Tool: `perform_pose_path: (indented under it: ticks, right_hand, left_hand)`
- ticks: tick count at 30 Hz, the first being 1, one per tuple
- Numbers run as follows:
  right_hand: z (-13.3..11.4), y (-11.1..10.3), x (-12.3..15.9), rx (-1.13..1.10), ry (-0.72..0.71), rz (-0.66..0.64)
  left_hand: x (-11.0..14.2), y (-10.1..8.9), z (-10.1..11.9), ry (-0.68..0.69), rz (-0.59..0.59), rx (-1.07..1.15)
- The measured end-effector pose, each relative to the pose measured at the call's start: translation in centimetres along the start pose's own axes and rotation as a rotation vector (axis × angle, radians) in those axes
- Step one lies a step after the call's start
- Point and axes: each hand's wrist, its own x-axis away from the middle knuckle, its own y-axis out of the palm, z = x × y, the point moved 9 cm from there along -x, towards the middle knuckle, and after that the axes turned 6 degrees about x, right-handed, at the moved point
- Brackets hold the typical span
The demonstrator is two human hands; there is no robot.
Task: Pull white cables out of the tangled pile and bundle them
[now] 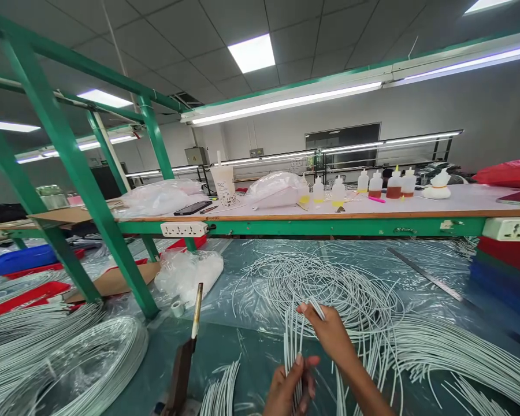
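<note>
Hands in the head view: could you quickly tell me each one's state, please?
Left hand: closed around thin white cut wires.
Right hand: pinching one wire's end.

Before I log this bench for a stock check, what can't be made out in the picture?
- Head view: the left hand is cut off by the bottom edge, so the lower ends of its bundle of white wire pieces are out of sight.
- The right hand covers part of the wire it pinches.
- The squeeze bottles on the shelf are too small to read labels.
- The phone screen is dark.
</note>
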Motion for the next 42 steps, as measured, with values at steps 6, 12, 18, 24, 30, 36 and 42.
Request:
perform_pose_path:
  ticks: [6, 12, 18, 24, 30, 36, 42]
  right_hand:
    - [1.9, -1.7, 0.7, -0.214, 0.117, 0.106]
    - [-0.5, -3.2, 2.0, -0.406, 0.139, 0.133]
    - [-0.7, -3.4, 2.1, -0.09, 0.174, -0.107]
    - [3.3, -1.0, 3.9, 0.314, 0.141, -0.24]
    - [2.7, -0.7, 4.0, 0.248, 0.053, -0.199]
    - [-0.3, -0.4, 1.2, 0.165, -0.027, -0.161]
    - [-0.5, 2.2, -1.7, 0.207, -0.043, -0.187]
  left_hand:
    - [-0.3, -1.9, 0.3, 0.053, 0.215, 0.178]
    - [-1.0, -2.1, 0.2, 0.056, 0.261, 0.331]
    - [-2.0, -2.5, 0.6, 0.119, 0.184, 0.36]
    - [-2.5, -2.3, 1.7, 0.111, 0.173, 0.421]
    - [-2.7, -1.6, 1.9, 0.134, 0.136, 0.353]
    - [-2.8, -1.0, 0.4, 0.033, 0.132, 0.196]
    - [-3.0, 0.2, 0.1, -0.012, 0.085, 0.108]
